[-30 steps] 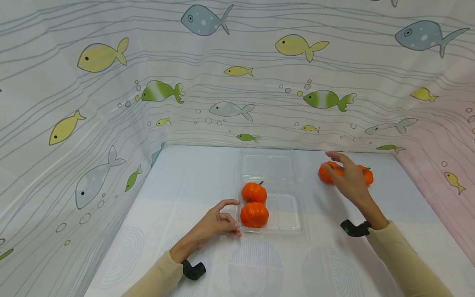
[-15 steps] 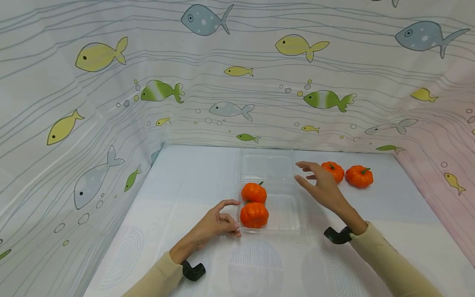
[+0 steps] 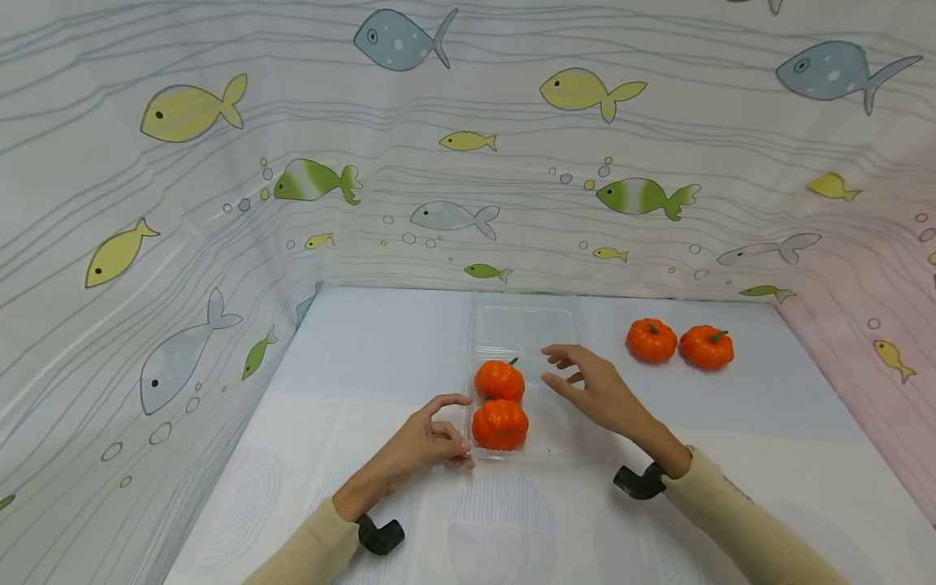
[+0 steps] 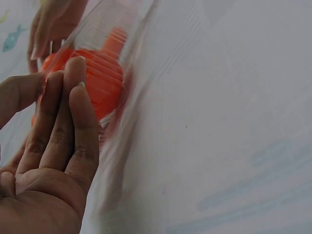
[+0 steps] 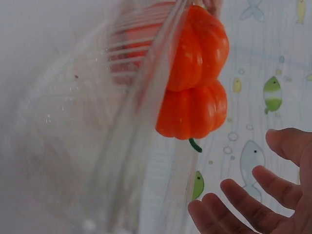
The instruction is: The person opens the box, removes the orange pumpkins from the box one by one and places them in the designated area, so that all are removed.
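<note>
A clear plastic clamshell box [image 3: 552, 435] lies with its lid [image 3: 526, 325] folded back. Two small orange pumpkins, a front one [image 3: 500, 425] and a rear one [image 3: 500, 381] with a green stem, sit along the left side of its base. At the box's left edge, my left hand [image 3: 420, 443] pinches the rim between thumb and fingers; in the left wrist view the fingers [image 4: 61, 122] overlap the clear wall. My right hand [image 3: 595, 390] hovers over the right part of the base, fingers apart and holding nothing, as the right wrist view also shows.
Two more orange pumpkins, one [image 3: 651, 340] beside the other [image 3: 706, 348], rest at the back right of the white-covered table [image 3: 380, 341]. Fish-printed curtains [image 3: 409, 252] rise behind the table and along both sides.
My right hand has moved left and nearer, from above the two back-right pumpkins to over the box, uncovering those pumpkins. My left hand has stayed at the box's edge.
</note>
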Motion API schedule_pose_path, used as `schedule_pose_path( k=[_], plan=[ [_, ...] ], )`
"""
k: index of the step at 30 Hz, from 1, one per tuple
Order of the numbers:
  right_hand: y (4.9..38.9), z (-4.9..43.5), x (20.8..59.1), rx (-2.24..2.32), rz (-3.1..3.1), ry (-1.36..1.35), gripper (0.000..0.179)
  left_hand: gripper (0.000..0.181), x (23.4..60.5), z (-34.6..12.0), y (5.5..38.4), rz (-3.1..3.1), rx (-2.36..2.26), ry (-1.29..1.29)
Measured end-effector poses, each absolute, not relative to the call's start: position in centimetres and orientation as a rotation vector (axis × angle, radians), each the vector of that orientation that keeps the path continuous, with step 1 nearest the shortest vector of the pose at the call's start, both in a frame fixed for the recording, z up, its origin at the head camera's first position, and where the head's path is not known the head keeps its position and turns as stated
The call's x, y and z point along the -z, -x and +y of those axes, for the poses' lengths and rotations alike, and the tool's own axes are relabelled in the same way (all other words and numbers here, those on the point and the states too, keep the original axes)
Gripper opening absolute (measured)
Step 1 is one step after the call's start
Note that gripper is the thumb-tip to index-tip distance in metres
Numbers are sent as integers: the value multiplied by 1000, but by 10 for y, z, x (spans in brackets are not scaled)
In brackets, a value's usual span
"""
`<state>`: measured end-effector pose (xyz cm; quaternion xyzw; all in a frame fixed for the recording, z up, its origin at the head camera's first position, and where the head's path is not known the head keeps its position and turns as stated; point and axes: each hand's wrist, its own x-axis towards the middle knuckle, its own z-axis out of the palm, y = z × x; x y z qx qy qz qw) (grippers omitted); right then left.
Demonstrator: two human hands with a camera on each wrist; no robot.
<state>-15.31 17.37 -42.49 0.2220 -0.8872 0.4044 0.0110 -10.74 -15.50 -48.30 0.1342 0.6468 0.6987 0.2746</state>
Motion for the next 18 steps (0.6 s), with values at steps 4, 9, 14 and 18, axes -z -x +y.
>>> schedule_pose_path(
  k=[4, 9, 14, 18],
  plan=[
    [148, 164, 429, -1274, -2792, -725, 46, 72, 483, -155, 108, 1737, -1885, -357],
    [142, 151, 435, -1312, -2817, -737, 40, 72, 484, -155, 108, 1727, -1892, -381],
    [136, 141, 444, -1363, -2813, -768, 34, 72, 485, -155, 108, 1720, -1892, -381],
    [133, 133, 450, -1357, -2837, -817, 29, 72, 485, -155, 108, 1722, -1893, -369]
  ],
)
